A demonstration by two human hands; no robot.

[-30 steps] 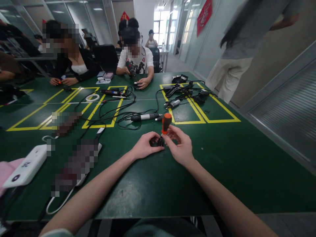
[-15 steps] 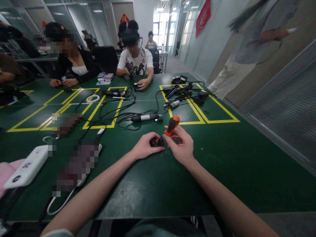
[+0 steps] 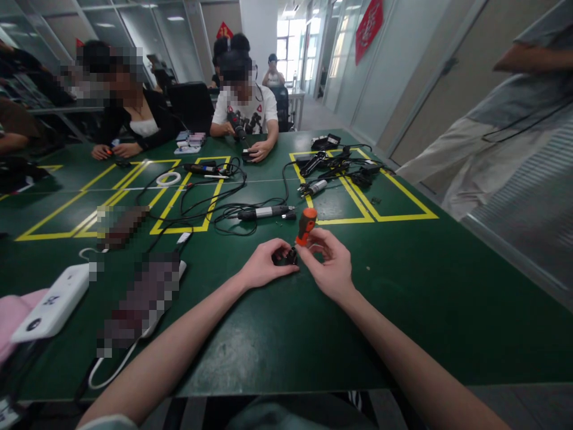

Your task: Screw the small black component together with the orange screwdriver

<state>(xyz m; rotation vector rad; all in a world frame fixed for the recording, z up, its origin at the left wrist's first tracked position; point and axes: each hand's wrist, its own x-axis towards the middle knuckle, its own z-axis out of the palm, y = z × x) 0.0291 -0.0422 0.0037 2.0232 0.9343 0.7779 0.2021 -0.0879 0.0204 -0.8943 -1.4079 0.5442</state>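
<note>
In the head view, my left hand (image 3: 267,264) rests on the green table (image 3: 250,346), thumb and fingers curled round a small black part (image 3: 291,257). What kind of part it is I cannot make out. My right hand (image 3: 330,263) pinches a stubby screwdriver (image 3: 307,226) by the lower end of its orange and black handle. The handle stands nearly upright just right of and above the black part. Its tip is hidden by the fingers and the part.
Ahead lie a corded electric screwdriver (image 3: 264,213) and tangled black cables (image 3: 333,164) among yellow tape outlines. To the left are a white power strip (image 3: 54,301) and a blurred phone-like device (image 3: 141,298). Two co-workers sit across the table; another person (image 3: 483,131) stands at right.
The screwdriver handle has tipped left to nearly upright, with my right fingers shifting slightly. My left hand and the black part stay in place. The person at right has moved further right.
</note>
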